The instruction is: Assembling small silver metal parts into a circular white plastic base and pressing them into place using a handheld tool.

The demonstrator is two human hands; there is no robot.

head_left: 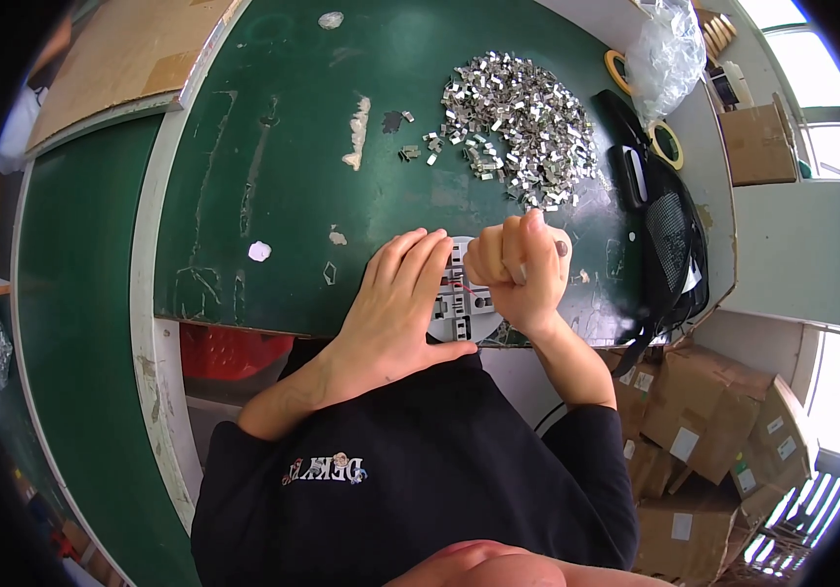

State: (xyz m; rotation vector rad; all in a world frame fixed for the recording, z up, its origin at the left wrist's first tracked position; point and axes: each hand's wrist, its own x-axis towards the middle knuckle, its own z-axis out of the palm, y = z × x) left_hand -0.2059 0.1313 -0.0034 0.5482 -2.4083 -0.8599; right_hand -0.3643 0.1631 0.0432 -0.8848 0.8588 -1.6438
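At the table's near edge lies a round light-grey plastic part [457, 305] with dark rectangular slots and a bit of red wire, partly covered by my hands. My left hand [395, 289] rests along its left side, fingers stretched out and thumb spread toward the near edge. Over its right side, my right hand [522, 259] is closed in a fist. A small dark round end [563, 248] shows beside the fist's thumb; the rest of whatever is gripped is hidden by the fingers.
Beyond my right hand lies a big heap of small shiny metal clips [522, 122], with several strays to its left. A black mesh bag [674, 225], tape rolls [667, 145] and a clear plastic bag [667, 64] line the right side. Cardboard boxes [703, 401] stand at lower right.
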